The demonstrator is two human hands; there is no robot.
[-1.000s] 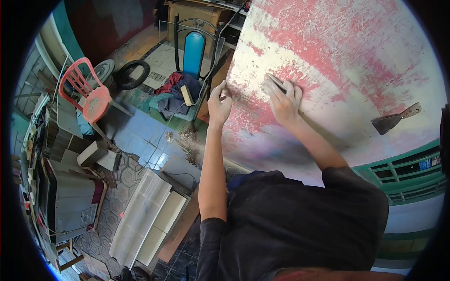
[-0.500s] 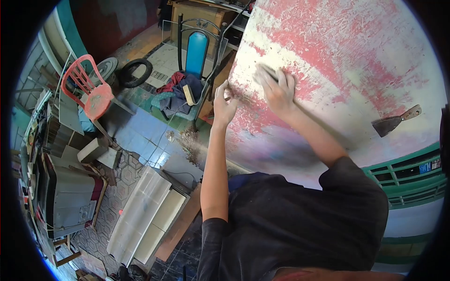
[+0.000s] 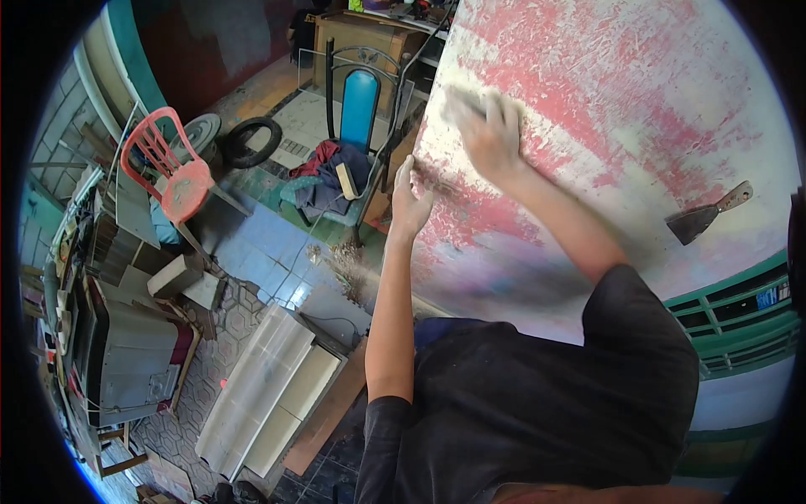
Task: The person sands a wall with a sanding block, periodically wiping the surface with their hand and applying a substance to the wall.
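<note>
A large surface [image 3: 579, 109] with patchy red and cream paint fills the upper right. My right hand [image 3: 489, 139] is pressed near its upper left part, fingers wrapped over a small dusty block [image 3: 460, 107] that is blurred by motion. At the surface's left edge is my left hand [image 3: 411, 202], its fingers pointing up and resting along the edge; it holds nothing that I can see. A scraper [image 3: 709, 214] with a worn handle lies against the surface at the right, apart from both hands.
A red plastic chair [image 3: 186, 191] and a black tire [image 3: 252, 142] are at the left. Cloths lie on a metal chair with a blue back [image 3: 359, 109]. A long pale cabinet [image 3: 256, 391] lies below, and green slatted frames [image 3: 730, 311] are at the lower right.
My right hand has moved up and left across the painted surface with the block. My left hand sits slightly lower and further right in view. The whole view has shifted a little.
</note>
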